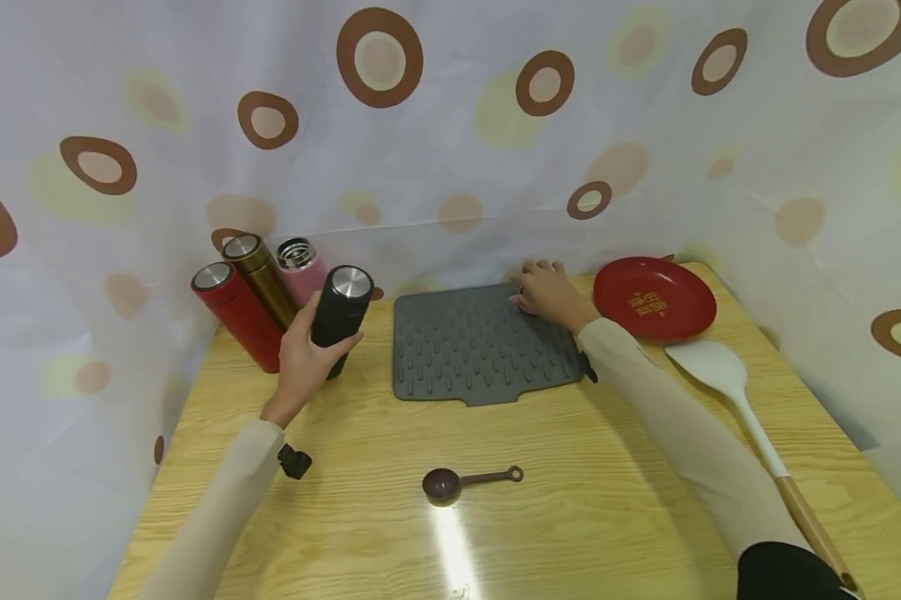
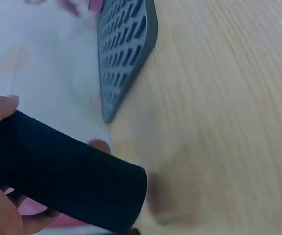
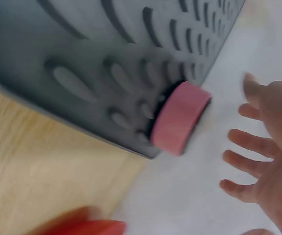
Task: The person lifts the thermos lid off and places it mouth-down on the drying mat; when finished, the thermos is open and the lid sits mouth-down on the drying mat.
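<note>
My left hand [image 1: 302,358] grips a black thermos flask [image 1: 336,321] round its middle. In the left wrist view the dark flask [image 2: 72,171] slants, its base close over the table. Behind it stand a red flask [image 1: 243,321], a gold flask [image 1: 266,279] and a pink flask [image 1: 302,271] whose mouth is uncovered. My right hand [image 1: 551,293] is over the far right corner of a grey ridged mat [image 1: 473,350]. The right wrist view has this hand with fingers spread and nothing held, beside a pink cap [image 3: 180,118] lying on the mat's corner.
A red oval plate [image 1: 686,304] lies right of the mat, with a white spatula [image 1: 758,433] in front of it. A brown measuring spoon [image 1: 442,485] lies near the middle front. A patterned curtain [image 1: 450,150] borders the table's back and sides.
</note>
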Tool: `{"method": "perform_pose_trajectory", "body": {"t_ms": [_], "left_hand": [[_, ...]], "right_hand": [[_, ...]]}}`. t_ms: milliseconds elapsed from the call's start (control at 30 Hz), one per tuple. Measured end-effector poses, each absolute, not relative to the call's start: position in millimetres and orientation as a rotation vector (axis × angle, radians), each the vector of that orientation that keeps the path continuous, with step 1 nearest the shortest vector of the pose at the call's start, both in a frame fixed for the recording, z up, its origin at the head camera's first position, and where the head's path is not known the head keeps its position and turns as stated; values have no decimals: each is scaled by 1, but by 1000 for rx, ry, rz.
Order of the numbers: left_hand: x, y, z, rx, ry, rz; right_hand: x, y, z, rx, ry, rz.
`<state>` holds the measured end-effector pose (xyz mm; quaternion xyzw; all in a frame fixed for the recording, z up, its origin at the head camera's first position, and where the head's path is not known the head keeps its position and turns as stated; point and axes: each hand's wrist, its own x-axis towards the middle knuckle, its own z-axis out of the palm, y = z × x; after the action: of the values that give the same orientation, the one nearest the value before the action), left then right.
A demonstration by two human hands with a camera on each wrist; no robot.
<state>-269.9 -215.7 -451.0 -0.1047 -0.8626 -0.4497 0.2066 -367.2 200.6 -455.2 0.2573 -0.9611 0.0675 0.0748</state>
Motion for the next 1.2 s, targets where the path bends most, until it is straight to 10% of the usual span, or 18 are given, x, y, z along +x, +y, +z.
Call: {"method": "perform_pose_trajectory", "body": {"t_ms": [1200], "left_hand": [[-212, -122, -428, -774, -2203, -113]], "right_hand": [[-230, 126, -407, 815, -2563, 2090]]}}
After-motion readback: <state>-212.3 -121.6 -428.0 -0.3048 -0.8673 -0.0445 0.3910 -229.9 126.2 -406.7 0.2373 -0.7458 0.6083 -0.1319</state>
